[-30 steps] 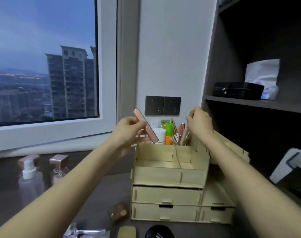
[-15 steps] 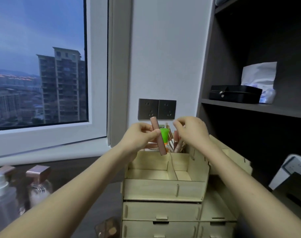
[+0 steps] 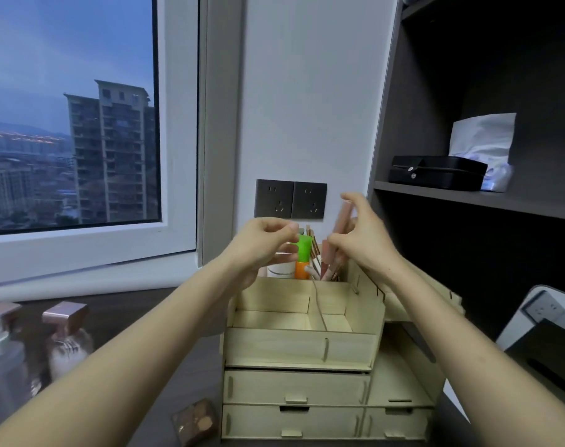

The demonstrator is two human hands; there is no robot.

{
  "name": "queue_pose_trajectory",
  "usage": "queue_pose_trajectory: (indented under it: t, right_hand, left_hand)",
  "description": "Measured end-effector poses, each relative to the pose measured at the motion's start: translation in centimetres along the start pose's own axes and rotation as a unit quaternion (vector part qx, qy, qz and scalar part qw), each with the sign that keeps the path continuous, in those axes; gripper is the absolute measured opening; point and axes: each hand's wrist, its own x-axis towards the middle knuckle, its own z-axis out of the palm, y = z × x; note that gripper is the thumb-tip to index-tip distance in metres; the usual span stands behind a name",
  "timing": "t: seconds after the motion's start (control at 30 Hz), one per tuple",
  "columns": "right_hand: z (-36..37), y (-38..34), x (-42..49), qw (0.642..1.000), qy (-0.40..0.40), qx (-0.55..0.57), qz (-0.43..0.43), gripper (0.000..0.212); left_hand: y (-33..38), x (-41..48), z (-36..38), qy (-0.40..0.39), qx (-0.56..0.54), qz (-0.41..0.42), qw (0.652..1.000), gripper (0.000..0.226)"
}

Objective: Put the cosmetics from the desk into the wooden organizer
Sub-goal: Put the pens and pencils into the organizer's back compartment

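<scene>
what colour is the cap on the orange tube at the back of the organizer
The cap is bright green, clearest in the head view.

The two front compartments of the wooden organizer [image 3: 300, 346] lie open from above, parted by a thin divider [image 3: 319, 306]. Its rear section is crowded: a white jar [image 3: 279, 270], a green-capped tube [image 3: 303, 250] and pink sticks [image 3: 331, 269] leave only narrow gaps. Above it hang the left hand [image 3: 265, 243] and the right hand [image 3: 360, 241], which pinches a pink tube [image 3: 343, 217]. The wall [image 3: 307, 108] with sockets [image 3: 290, 199] stands close behind, the shelf unit [image 3: 468, 200] just right. On the desk [image 3: 139, 314], bare room runs between the bottles [image 3: 66, 337] and the organizer; a palette [image 3: 195, 422] lies by its front corner
</scene>
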Motion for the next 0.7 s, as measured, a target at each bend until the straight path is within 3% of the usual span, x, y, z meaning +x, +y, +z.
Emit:
queue_pose_trajectory:
  t: [0.07, 0.17, 0.23, 0.33, 0.53, 0.6, 0.7]
  right_hand:
    - [0.0, 1.1, 1.3, 0.996, 0.007, -0.084, 0.014, 0.065]
    - [0.8, 2.0, 2.4, 0.984, -0.029, -0.179, -0.001, 0.033]
    - [1.5, 1.8, 2.7, 0.967, -0.065, -0.243, -0.023, 0.023]
    - [2.5, 1.5, 2.8, 0.934, -0.111, -0.337, -0.029, 0.022]
    - [3.8, 3.1, 3.1, 0.865, -0.174, -0.470, -0.031, 0.043]
    - [3.8, 3.1, 2.9, 0.863, -0.161, -0.477, -0.043, 0.042]
    - [3.5, 1.8, 2.0, 0.874, -0.072, -0.474, -0.086, 0.033]
  left_hand:
    - [-0.1, -0.2, -0.8, 0.023, 0.013, 0.001, 1.000, 0.028]
    - [-0.8, -0.5, -2.2, 0.038, 0.024, -0.014, 0.999, 0.022]
    - [-1.1, -0.7, -2.8, 0.044, 0.031, -0.019, 0.998, 0.020]
    - [-1.3, -1.1, -3.5, 0.050, 0.044, -0.021, 0.998, 0.019]
    - [-1.6, -2.0, -5.1, 0.049, 0.067, -0.029, 0.996, 0.011]
    - [-1.5, -2.5, -5.8, 0.052, 0.083, -0.026, 0.995, 0.012]
    - [-1.3, -3.6, -7.1, 0.064, 0.098, -0.028, 0.993, 0.010]
